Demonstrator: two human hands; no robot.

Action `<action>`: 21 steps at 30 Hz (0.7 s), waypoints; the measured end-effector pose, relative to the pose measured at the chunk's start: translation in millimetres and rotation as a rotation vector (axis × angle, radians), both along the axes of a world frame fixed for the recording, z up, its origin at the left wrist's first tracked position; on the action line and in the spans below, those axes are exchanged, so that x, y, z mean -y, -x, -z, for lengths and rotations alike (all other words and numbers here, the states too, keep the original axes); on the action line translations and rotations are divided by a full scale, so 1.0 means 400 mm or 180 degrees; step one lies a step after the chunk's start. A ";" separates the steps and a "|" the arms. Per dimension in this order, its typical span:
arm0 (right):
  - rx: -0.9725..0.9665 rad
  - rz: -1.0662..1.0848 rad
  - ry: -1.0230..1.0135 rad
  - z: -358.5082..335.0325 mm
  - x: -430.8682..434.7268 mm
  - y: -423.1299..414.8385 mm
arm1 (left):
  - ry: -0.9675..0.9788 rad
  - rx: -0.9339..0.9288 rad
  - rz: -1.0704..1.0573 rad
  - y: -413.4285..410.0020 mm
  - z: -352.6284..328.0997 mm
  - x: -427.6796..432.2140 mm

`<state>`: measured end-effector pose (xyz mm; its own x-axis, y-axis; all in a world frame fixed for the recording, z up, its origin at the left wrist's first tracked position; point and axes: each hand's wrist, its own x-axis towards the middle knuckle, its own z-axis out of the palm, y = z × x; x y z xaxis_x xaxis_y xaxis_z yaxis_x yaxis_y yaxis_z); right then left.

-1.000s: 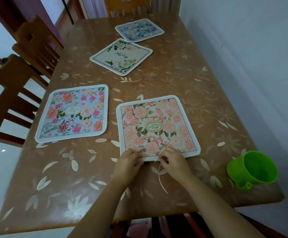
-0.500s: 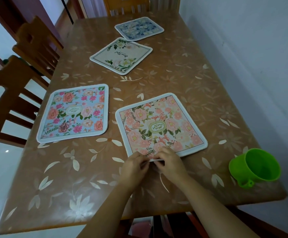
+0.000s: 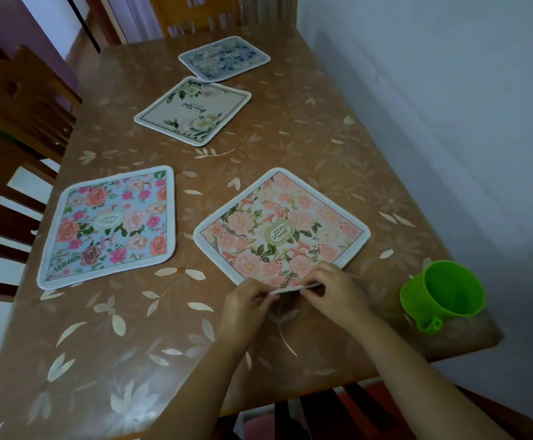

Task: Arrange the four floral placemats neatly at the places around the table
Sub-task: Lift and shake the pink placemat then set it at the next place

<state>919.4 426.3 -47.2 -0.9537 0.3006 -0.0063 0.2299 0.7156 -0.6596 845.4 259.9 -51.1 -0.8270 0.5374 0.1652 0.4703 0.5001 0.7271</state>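
Observation:
Several floral placemats lie on the brown table (image 3: 306, 147). The pink placemat (image 3: 281, 228) sits turned like a diamond near the front, and its near corner is lifted slightly. My left hand (image 3: 247, 301) and my right hand (image 3: 330, 289) both pinch that corner. A light blue placemat with pink flowers (image 3: 111, 223) lies flat at the left. Further back rests a cream placemat (image 3: 193, 111), and a dark blue placemat (image 3: 223, 58) lies at the far end.
A green plastic cup (image 3: 442, 293) stands near the table's front right corner. Wooden chairs (image 3: 14, 138) line the left side and one chair (image 3: 195, 17) stands at the far end. A wall runs close along the right edge.
Both hands have come together on the pink placemat's near edge and turned it counter-clockwise, from roughly square to the table to a diamond. The other mats stayed put.

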 end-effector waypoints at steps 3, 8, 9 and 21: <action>0.0033 -0.0280 -0.0060 -0.012 -0.001 -0.001 | -0.0107 0.0233 0.0085 -0.010 -0.009 -0.039; 0.0077 -0.0188 0.0189 -0.019 -0.032 -0.004 | -0.0110 0.0247 0.0292 0.001 -0.015 -0.067; 0.0056 -0.0127 0.0247 -0.019 -0.039 -0.008 | -0.0056 0.0155 0.0350 0.005 -0.011 -0.066; -0.0038 -0.0133 0.0157 -0.034 -0.032 0.001 | 0.0003 0.0160 0.0319 0.003 0.019 -0.128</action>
